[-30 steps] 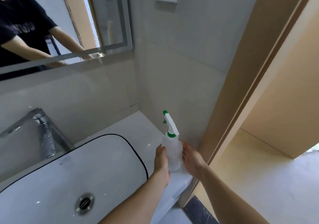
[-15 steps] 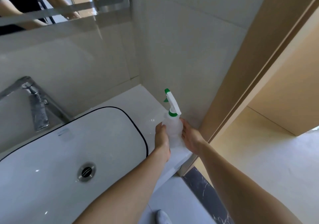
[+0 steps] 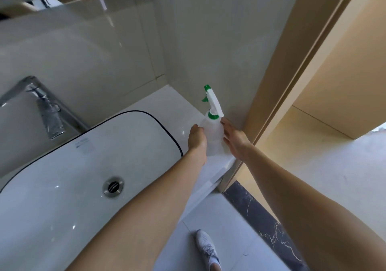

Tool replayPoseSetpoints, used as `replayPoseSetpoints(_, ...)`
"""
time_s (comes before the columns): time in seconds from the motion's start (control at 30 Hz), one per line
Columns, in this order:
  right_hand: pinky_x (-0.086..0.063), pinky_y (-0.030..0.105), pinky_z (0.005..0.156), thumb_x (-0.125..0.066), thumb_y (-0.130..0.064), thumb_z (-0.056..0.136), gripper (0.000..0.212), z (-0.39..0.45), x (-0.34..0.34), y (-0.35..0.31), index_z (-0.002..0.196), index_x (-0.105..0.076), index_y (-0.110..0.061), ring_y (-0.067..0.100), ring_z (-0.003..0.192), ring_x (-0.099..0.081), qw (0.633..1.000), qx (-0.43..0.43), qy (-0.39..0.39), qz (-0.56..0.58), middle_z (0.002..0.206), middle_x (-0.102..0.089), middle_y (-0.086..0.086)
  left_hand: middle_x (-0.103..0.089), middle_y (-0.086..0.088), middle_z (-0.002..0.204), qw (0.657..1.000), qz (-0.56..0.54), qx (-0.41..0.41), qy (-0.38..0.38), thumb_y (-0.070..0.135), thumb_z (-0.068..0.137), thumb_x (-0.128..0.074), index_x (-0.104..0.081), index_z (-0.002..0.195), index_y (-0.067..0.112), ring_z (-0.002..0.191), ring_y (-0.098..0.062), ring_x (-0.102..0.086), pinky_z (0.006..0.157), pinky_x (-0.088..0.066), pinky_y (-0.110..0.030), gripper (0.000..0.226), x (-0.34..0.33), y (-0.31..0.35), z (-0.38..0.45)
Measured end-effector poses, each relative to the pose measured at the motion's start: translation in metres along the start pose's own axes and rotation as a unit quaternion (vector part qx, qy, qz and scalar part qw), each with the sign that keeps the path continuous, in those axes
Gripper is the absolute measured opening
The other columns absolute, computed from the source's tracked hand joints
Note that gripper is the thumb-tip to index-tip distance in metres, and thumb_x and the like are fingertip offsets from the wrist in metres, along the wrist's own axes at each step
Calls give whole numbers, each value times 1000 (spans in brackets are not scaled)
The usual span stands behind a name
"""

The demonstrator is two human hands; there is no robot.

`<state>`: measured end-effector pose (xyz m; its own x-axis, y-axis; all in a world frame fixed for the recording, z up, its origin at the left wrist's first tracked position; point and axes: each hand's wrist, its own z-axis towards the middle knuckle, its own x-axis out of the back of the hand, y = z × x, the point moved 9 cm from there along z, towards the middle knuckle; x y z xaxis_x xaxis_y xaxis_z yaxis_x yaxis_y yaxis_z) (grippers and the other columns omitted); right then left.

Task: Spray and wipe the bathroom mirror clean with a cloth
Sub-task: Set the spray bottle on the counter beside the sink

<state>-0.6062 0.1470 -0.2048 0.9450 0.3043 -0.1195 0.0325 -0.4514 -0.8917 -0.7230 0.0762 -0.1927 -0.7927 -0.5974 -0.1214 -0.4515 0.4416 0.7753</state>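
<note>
Fingers (image 3: 226,124) on spray bottle (image 3: 213,137), white counter (image 3: 167,103), sink (image 3: 62,176), tiled wall (image 3: 219,40)

The spray bottle (image 3: 213,137) stands on the worktop (image 3: 167,101) at its right end, right of the sink (image 3: 62,176), between the left hand (image 3: 197,138) and right hand (image 3: 236,139). The tap (image 3: 41,103) rises behind the sink.

Both hands close round the spray bottle (image 3: 213,137) on the table (image 3: 167,101): left hand (image 3: 197,139) gripping, right hand (image 3: 235,140) flat against it, beside the sink (image 3: 62,176).
</note>
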Motion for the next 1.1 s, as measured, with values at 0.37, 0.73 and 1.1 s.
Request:
replayPoseSetpoints(0.37,-19,36,125,-32,-31,110,46,-39,-10,-90,156,-33,-34,15,152,-28,996,82,1,-42,163,-33,-5,-40,0,155,993,8,-121,7,14,104,-33,-38,152,23,141,-22,-37,113,-28,-33,49,36,95,-23)
replayPoseSetpoints(0.73,-17,36,123,-26,-33,112,46,-87,-28,-162,158,-29,-32,16,153,-25,975,193,14,-107,164,-32,-1,-56,0,144,963,-37,-262,-43,17,99,-44,-51,144,21,132,-19,-52,115,-39,-41,45,40,183,-35)
replayPoseSetpoints(1.1,-19,43,124,-29,-34,111,45,-166,-26,-158,156,-35,-29,19,151,-28,967,241,42,-70,162,-36,0,-41,2,155,922,39,-375,-84,16,105,-38,-41,150,16,142,-11,-37,108,-29,-18,45,66,199,-141)
